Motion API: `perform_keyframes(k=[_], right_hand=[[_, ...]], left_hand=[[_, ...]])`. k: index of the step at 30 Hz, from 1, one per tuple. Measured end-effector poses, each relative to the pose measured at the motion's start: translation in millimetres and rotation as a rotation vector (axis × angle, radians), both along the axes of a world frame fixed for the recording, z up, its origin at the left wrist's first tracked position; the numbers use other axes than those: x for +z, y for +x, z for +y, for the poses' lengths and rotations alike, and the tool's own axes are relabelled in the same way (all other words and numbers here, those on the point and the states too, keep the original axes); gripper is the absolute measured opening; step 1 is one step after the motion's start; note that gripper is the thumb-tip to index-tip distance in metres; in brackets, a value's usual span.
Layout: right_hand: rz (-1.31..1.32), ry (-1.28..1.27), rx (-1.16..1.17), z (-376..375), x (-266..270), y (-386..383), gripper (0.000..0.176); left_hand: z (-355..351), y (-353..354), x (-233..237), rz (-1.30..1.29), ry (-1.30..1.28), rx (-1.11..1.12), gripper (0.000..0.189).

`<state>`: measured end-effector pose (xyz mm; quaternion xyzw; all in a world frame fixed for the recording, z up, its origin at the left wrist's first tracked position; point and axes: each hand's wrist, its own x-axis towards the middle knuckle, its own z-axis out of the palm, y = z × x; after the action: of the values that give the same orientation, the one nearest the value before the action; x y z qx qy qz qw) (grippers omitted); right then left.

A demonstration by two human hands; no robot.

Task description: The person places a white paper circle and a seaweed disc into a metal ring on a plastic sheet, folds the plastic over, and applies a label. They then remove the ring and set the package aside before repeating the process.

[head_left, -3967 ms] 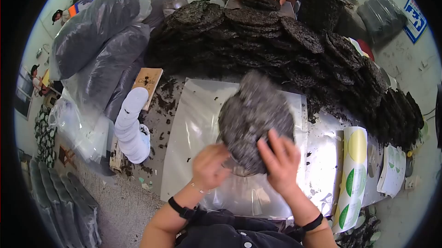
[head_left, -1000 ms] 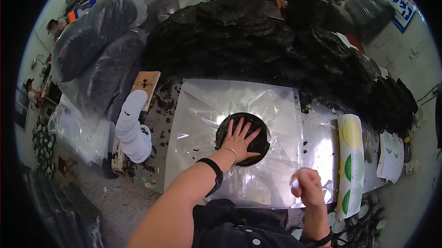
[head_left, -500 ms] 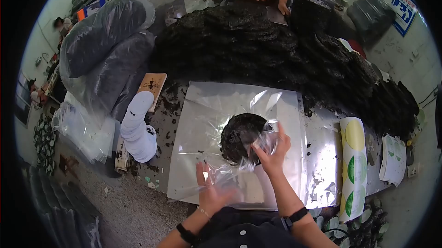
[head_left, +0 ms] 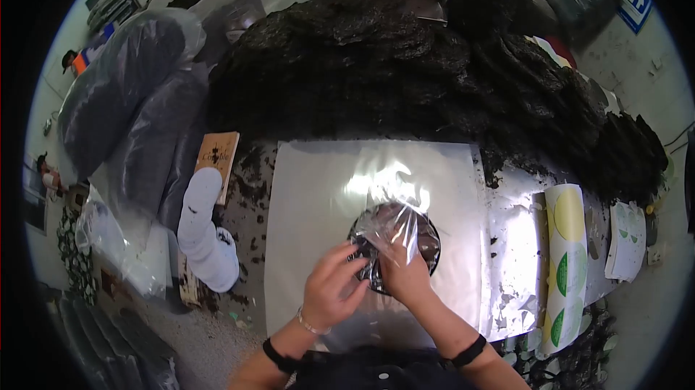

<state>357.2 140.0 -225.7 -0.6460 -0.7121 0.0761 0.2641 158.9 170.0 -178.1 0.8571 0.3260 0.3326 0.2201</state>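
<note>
Disc [head_left: 428, 242], dark, on plastic sheet [head_left: 318, 191] near front edge of table [head_left: 250, 198]; left hand [head_left: 329, 290], right hand [head_left: 404, 276] both pinch sheet folded over it.

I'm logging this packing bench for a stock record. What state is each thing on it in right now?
dark round cake: flat on the sheets, partly wrapped.
clear film: folded up over the cake, crinkled.
left hand: pinching the film.
right hand: gripping the film.
sheet stack: flat.
sticker strip: unrolled.
white discs: stacked, leaning.
booklet: closed.
</note>
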Motion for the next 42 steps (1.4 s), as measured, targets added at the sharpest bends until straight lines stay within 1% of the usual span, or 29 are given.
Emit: perform_keyframes(k=[1,2,3,4,5,6,8,9,10,12,13,15,16,17,19,22,23,25,26,27,29,30,31,32,33,34,36,40,42], right_hand=[[-0.012,0.011,0.025,5.1,3.4,0.7,0.045],[0.002,-0.023,0.015,2.1,5.5,-0.9,0.045],[0.039,-0.127,0.049,-0.3,8.5,1.0,0.044],[0.07,-0.208,0.083,5.2,7.5,5.6,0.044],[0.067,-0.214,0.11,4.0,-0.9,11.4,0.039],[0.065,-0.219,0.102,5.2,-1.9,15.1,0.039],[0.102,-0.393,0.155,3.2,10.2,26.1,0.033],[0.236,-0.272,0.27,5.7,20.3,37.3,0.027],[0.414,-0.112,0.278,-0.5,9.7,44.3,0.032],[0.707,0.199,0.074,-15.8,7.9,48.8,0.037],[0.509,0.105,-0.125,-7.2,22.4,37.8,0.038],[0.288,-0.049,-0.109,3.5,18.4,29.6,0.039],[0.193,-0.091,-0.102,5.4,15.2,27.1,0.041],[0.198,-0.083,-0.1,4.8,12.3,23.0,0.041],[0.072,-0.176,-0.181,2.8,8.0,15.7,0.044],[-0.029,-0.199,-0.121,4.4,14.4,16.7,0.042],[0.018,-0.172,-0.125,5.7,10.7,13.1,0.043],[0.082,-0.135,-0.112,-0.2,-0.4,13.3,0.043],[0.114,-0.099,-0.062,-4.8,-1.4,30.3,0.042],[0.058,-0.104,-0.125,-24.9,13.9,59.2,0.042],[0.603,-0.001,-0.125,-63.9,49.2,95.2,0.037],[0.309,0.216,-0.429,-88.2,51.5,123.5,0.034],[0.077,0.303,-0.608,-119.9,45.6,163.4,0.034],[-0.129,0.309,-0.795,-154.8,30.6,203.8,0.039],[-0.415,0.235,-0.87,-187.9,25.0,244.4,0.045],[-0.574,0.086,-0.92,-221.1,7.7,279.7,0.047],[-0.745,0.083,-0.769,-269.8,-30.3,326.4,0.042],[-0.643,0.108,-0.724,-268.4,-38.5,334.3,0.041],[-0.373,0.241,-0.843,-264.8,-33.7,328.7,0.036]], left_hand=[[5.2,-0.4,14.3,0.025,-0.065,0.208,0.083],[20.7,6.3,9.3,0.042,-0.098,0.199,0.083],[46.9,22.2,2.9,-0.013,-0.186,0.165,0.083],[69.2,36.7,-1.0,-0.114,-0.39,-0.008,0.075],[92.0,51.3,-4.8,-0.206,-0.611,-0.154,0.067],[100.2,55.6,-12.3,-0.207,-0.617,-0.162,0.067],[103.1,66.4,-32.6,-0.057,-0.262,-0.415,0.045],[97.4,64.7,-20.5,-0.077,-0.097,-0.405,0.028],[92.1,58.7,-26.2,-0.116,0.029,-0.465,0.025],[87.0,55.8,-43.4,-0.001,0.03,-0.6,0.027],[83.5,58.4,-44.4,-0.003,-0.006,-0.592,0.027],[85.3,67.4,-36.7,0.336,-0.065,-0.507,0.028],[86.2,70.5,-34.7,0.344,-0.064,-0.506,0.028],[86.2,73.3,-30.9,0.348,-0.065,-0.467,0.031],[82.0,73.0,-18.7,0.354,-0.042,-0.431,0.034],[65.7,69.4,6.9,0.201,-0.27,-0.248,0.048],[62.5,70.9,8.6,0.199,-0.343,-0.302,0.06],[51.9,83.9,-6.8,0.623,-0.153,-0.242,0.07],[45.6,86.6,-10.4,0.683,-0.093,-0.239,0.073],[43.6,86.7,-11.7,0.749,-0.022,-0.22,0.075],[36.6,87.9,-16.9,0.782,0.04,-0.199,0.077],[35.0,91.0,-16.7,0.763,0.046,-0.212,0.077],[33.5,89.9,-15.9,0.789,0.059,-0.202,0.077],[32.2,88.5,-14.8,0.82,0.076,-0.188,0.078],[31.1,88.2,-14.5,0.819,0.095,-0.187,0.078],[32.1,88.3,-15.5,0.815,0.105,-0.178,0.078],[31.0,87.8,-17.6,0.839,0.114,-0.174,0.078],[26.9,88.0,-10.0,0.811,0.115,-0.171,0.076],[24.7,88.3,-9.1,0.784,0.091,-0.158,0.075]])
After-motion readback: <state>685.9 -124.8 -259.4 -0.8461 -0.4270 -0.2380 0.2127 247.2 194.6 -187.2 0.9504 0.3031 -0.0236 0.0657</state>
